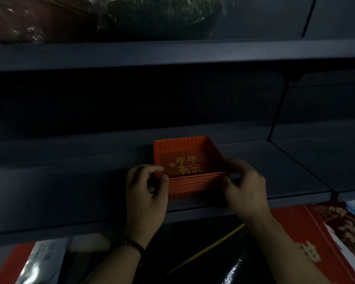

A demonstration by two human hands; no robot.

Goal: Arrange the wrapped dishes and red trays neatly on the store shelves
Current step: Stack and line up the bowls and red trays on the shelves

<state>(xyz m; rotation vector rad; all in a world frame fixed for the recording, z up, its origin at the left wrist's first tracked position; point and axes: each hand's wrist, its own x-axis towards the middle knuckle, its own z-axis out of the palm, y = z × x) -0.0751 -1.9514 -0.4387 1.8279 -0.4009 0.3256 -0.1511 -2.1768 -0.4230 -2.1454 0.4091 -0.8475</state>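
Note:
A stack of several nested red trays [191, 160], square with fluted sides and gold characters inside the top one, sits near the front of the dark middle shelf [70, 181]. My left hand [146, 193] holds the stack's near left corner, fingers curled round the rim. At the near right corner my right hand [244, 187] grips the stack the same way. Wrapped dishes [111, 17] in shiny plastic film stand on the upper shelf at the top left.
The upper shelf's front edge [172, 54] runs across above the trays. A shelf bracket [279, 111] divides off the bay at the right. Below the middle shelf lie red boxes [307, 232] and packaged goods [39, 261]. A yellow cord [213, 244] crosses a dark surface.

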